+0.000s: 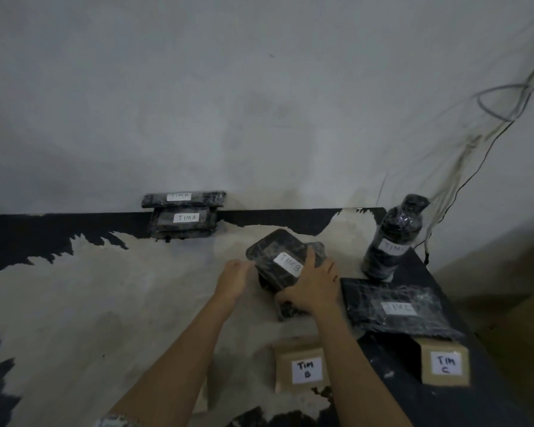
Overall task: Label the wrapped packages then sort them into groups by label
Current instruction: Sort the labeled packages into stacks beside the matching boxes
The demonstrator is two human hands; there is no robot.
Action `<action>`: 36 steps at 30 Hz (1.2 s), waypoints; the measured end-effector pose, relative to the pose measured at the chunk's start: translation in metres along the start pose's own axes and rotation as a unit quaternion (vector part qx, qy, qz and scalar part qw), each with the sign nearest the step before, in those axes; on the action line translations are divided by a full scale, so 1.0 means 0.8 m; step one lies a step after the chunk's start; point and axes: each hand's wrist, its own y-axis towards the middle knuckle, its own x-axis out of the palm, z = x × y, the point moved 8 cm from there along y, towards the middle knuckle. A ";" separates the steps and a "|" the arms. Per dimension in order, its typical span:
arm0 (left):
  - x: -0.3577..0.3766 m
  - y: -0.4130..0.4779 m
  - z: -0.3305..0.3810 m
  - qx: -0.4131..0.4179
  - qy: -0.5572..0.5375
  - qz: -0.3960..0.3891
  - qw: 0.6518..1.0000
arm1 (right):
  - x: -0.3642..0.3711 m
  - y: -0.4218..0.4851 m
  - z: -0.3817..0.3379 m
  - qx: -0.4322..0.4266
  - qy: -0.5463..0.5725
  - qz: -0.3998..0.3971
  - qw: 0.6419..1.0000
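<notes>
Head view of a worn counter (111, 303), black with a large pale patch, set against a grey wall (228, 103). Near the centre, the TIM B package (285, 263), a dark film-wrapped parcel with a white label, is held tilted above a second wrapped parcel (287, 311), which is mostly hidden beneath it. The right hand (313, 288) grasps the package, with the thumb across the top beside the label and the fingers curled round its right edge. The left hand (233, 280) meets the package's left edge, but it cannot be told whether it grips. Two TIM A packages (184, 217) are stacked at the counter's rear edge, touching the wall and well apart from the hands. The pale surface spreads wide to the left of the forearms. To the right, a wrapped bottle (392, 238) stands upright near the far right corner; the last letter of its label is blurred. Just in front of it lies a flat package (398, 309) whose label seems to read TIM C. It is close to the counter's slanting right edge. At the near side stand two cardboard boxes, the TIM B box (302, 365) beside the right forearm and the TIM C box (444, 363) near the right edge. Cables (506, 103) hang on the wall at upper right.
</notes>
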 end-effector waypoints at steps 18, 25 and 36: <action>-0.062 -0.004 0.002 -0.063 -0.395 0.171 0.900 | -0.012 0.047 0.082 0.058 0.175 0.074 0.980; -0.046 0.004 0.001 -0.060 -0.352 0.158 0.921 | 0.009 0.054 0.071 0.049 0.260 0.023 0.964; 0.008 0.003 0.000 -0.039 -0.007 0.227 0.973 | 0.043 0.044 0.073 0.040 0.157 -0.132 0.978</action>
